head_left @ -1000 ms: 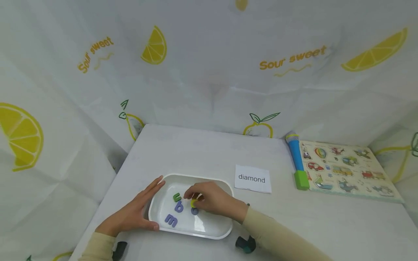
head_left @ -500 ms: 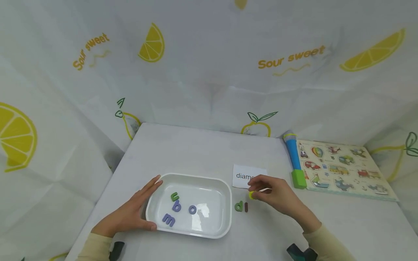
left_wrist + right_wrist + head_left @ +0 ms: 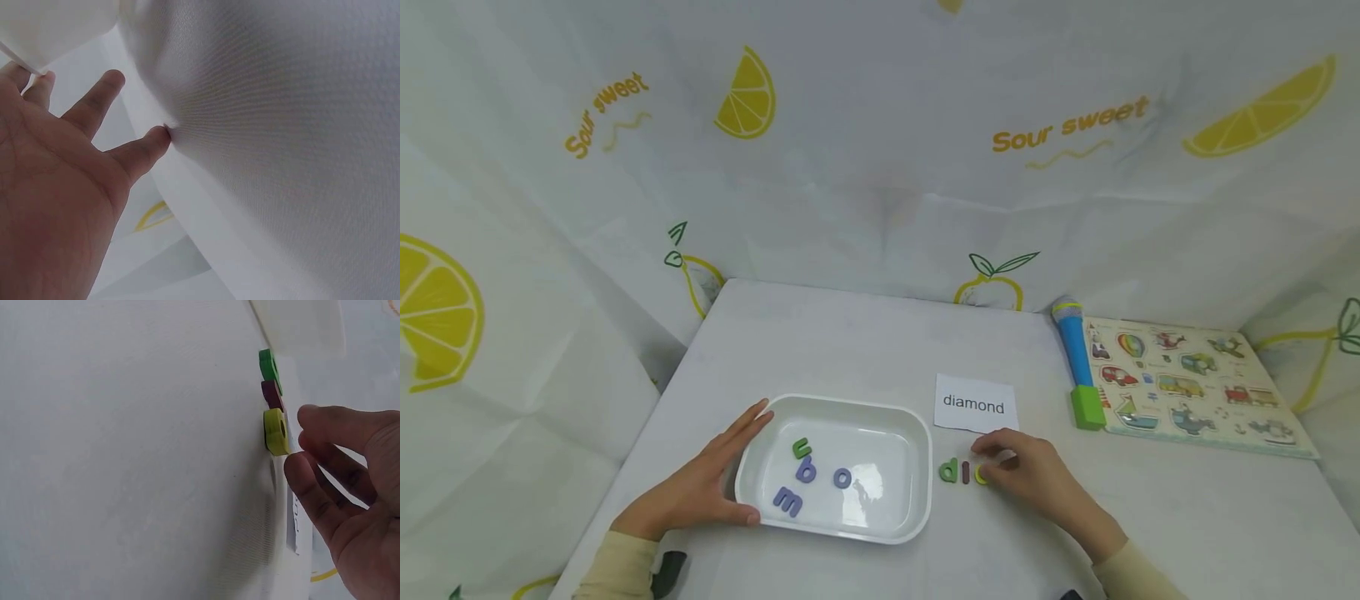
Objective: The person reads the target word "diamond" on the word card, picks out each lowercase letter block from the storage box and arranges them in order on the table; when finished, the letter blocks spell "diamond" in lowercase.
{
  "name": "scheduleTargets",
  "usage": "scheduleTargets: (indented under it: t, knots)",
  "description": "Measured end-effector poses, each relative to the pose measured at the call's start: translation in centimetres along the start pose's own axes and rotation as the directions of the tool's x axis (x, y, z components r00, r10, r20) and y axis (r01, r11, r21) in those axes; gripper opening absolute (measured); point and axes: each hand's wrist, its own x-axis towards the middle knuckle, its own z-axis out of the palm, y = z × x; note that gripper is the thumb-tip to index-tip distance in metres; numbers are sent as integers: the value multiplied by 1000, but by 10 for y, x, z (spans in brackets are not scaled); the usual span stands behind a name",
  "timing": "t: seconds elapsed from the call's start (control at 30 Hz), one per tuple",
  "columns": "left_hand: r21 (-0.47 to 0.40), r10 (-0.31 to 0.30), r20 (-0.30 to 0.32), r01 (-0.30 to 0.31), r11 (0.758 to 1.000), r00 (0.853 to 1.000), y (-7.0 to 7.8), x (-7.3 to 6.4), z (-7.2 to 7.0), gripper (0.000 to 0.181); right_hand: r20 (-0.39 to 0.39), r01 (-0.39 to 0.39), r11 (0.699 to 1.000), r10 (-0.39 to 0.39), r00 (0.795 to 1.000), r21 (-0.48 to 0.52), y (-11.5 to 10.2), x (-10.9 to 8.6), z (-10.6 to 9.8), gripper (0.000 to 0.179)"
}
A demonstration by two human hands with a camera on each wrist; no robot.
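Note:
A white tray [image 3: 891, 533] holds a green letter n [image 3: 802, 448], a purple b [image 3: 806, 470], a purple m [image 3: 787, 502] and a purple o [image 3: 842, 478]. My left hand [image 3: 688, 492] rests at the tray's left end with its fingers spread; in the left wrist view that hand [image 3: 56, 169] has its fingers straight. Right of the tray, a green d [image 3: 949, 471], a dark red bar-like letter [image 3: 966, 472] and a yellow letter [image 3: 981, 474] stand in a row. My right hand [image 3: 1037, 479] is beside the yellow letter [image 3: 275, 432], its fingertips slightly apart from it.
A paper card [image 3: 973, 417] printed "diamond" lies just behind the letter row. At the far right are a blue toy microphone with a green block end [image 3: 1088, 408] and a picture puzzle board [image 3: 1195, 417]. Lemon-print cloth [image 3: 880, 167] hangs behind the table.
My right hand has carried the yellow letter from the tray to the right end of the row and let it go there. The left hand has stayed at the tray.

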Motion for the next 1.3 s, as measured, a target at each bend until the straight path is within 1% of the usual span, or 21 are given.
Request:
scheduleTargets:
  t: [0.17,0.3,0.4,0.53,0.63,0.7,0.77,0.87,0.93,0.97,1.07,1.13,1.23,1.3]
  knots:
    - [-11,3,-2,-3,1000,1000,0,0,-1,127,34,69,998,-68,997,-11,-1,-2,0,37]
    - [-19,9,-3,-9,1000,1000,0,0,-1,127,34,69,997,-68,997,-27,-1,-1,5,37]
    - [-20,13,-2,-13,1000,1000,1,0,-1,127,36,61,997,-59,998,-41,-2,0,4,38]
    - [-17,15,1,-15,1000,1000,0,1,-1,127,4,84,996,-84,996,-33,-9,1,-2,38]
    - [-7,17,3,-17,1000,1000,-1,1,-1,127,-59,152,988,-150,987,23,-22,4,-10,41]
    - [6,23,2,-23,1000,1000,-2,1,-2,127,-86,226,971,-219,972,80,-34,8,-15,45]
    - [14,24,1,-24,1000,1000,-2,2,-2,127,-84,318,939,-309,947,134,-49,14,-18,47]
    - [12,25,8,-25,1000,1000,-1,3,-2,127,-36,423,883,-425,904,205,-72,24,-19,46]
    - [6,17,11,-17,1000,1000,1,4,-2,127,3,469,849,-484,875,243,-88,33,-19,44]
    - [4,13,11,-13,1000,1000,1,4,-2,127,22,483,837,-505,863,258,-96,37,-18,43]
    - [1,4,8,-4,1000,1000,2,5,-2,127,96,503,816,-547,832,286,-120,51,-12,43]
    - [-4,0,6,1,1000,1000,2,6,-1,126,158,499,808,-562,812,312,-135,59,-4,43]
    - [2,10,1,-10,1000,1000,1,5,-1,126,244,492,800,-582,776,344,-152,67,18,41]
    - [6,22,-1,-22,1000,1000,0,4,-1,126,284,479,804,-579,764,351,-161,70,38,37]
